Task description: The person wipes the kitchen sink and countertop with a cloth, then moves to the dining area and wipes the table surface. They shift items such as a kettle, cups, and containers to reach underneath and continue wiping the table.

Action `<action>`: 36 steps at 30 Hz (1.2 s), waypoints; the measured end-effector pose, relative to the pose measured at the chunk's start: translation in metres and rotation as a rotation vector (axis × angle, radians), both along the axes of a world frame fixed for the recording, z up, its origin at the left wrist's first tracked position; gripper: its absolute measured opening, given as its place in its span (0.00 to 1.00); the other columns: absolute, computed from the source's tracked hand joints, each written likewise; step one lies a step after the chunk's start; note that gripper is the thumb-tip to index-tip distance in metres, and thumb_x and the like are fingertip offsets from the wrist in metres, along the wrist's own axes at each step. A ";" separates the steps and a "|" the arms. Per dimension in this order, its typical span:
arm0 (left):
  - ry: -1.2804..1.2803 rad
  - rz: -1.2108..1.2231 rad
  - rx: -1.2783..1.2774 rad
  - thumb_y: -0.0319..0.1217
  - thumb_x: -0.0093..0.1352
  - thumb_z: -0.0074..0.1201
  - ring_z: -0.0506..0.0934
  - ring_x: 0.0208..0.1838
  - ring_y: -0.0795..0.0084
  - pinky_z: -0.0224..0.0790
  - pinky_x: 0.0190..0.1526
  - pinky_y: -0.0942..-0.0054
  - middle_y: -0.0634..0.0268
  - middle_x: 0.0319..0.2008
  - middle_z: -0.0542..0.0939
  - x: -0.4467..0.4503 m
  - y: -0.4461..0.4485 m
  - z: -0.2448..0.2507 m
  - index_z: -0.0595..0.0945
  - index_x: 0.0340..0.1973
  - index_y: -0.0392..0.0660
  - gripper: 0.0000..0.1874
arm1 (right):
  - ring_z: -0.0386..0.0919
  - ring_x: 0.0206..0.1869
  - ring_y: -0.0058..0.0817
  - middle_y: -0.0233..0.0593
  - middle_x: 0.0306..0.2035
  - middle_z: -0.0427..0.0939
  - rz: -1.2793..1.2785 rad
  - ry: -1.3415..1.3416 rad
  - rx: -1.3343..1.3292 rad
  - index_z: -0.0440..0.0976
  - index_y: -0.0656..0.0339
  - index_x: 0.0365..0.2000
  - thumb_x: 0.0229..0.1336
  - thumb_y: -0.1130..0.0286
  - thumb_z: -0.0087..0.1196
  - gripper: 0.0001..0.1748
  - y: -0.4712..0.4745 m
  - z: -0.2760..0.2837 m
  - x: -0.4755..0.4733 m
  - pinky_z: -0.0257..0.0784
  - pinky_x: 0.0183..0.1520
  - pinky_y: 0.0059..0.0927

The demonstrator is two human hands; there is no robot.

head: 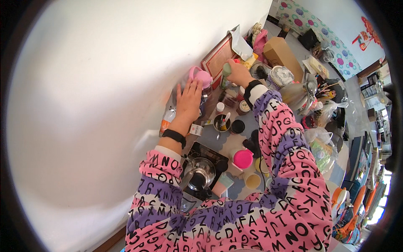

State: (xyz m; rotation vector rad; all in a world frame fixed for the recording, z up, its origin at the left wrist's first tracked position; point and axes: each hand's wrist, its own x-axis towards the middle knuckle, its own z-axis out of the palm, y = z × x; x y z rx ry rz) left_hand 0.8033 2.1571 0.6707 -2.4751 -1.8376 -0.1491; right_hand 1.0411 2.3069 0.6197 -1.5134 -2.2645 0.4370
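My left hand point(189, 102) reaches forward with its fingers stretched out, against or just above the pink handled lid point(204, 78) of a bottle by the wall. Its palm hides much of that bottle. My right hand point(240, 74) grips a container by its pale green lid point(227, 69), in front of a red spiral-bound calendar point(218, 60). The container's lower part is partly visible under the lid. Nearer me stand a white-capped bottle point(220, 107), a lidded jar point(243, 107) and a dark cup with a spoon point(221, 123).
A glass kettle point(201, 173) sits on a black electric cooktop point(206, 154) close to my body. A bright pink-lidded container point(243, 158) and a yellowish cup point(252, 181) stand beside it. Right of my arm are a metal pitcher point(292, 94) and a cardboard box point(281, 55). The white wall point(94, 94) borders the left.
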 end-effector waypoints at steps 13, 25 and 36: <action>0.054 -0.001 -0.003 0.28 0.51 0.73 0.54 0.79 0.60 0.41 0.76 0.43 0.62 0.75 0.59 -0.004 0.004 -0.001 0.59 0.73 0.47 0.56 | 0.81 0.44 0.50 0.53 0.39 0.81 -0.076 0.013 0.182 0.72 0.59 0.44 0.54 0.75 0.54 0.14 -0.034 -0.018 -0.006 0.76 0.48 0.48; 0.028 -0.007 -0.032 0.27 0.51 0.72 0.54 0.79 0.60 0.40 0.77 0.42 0.62 0.74 0.60 -0.005 0.003 0.007 0.59 0.73 0.47 0.55 | 0.76 0.55 0.55 0.54 0.57 0.71 0.325 -0.374 -0.389 0.71 0.52 0.56 0.53 0.75 0.59 0.28 -0.048 -0.087 -0.038 0.75 0.56 0.48; 0.037 -0.007 -0.031 0.27 0.50 0.73 0.54 0.79 0.61 0.42 0.76 0.42 0.62 0.74 0.61 -0.008 0.003 0.004 0.60 0.72 0.47 0.55 | 0.70 0.56 0.52 0.52 0.51 0.69 0.157 0.345 0.108 0.68 0.57 0.55 0.40 0.73 0.67 0.36 -0.055 -0.001 0.012 0.70 0.60 0.42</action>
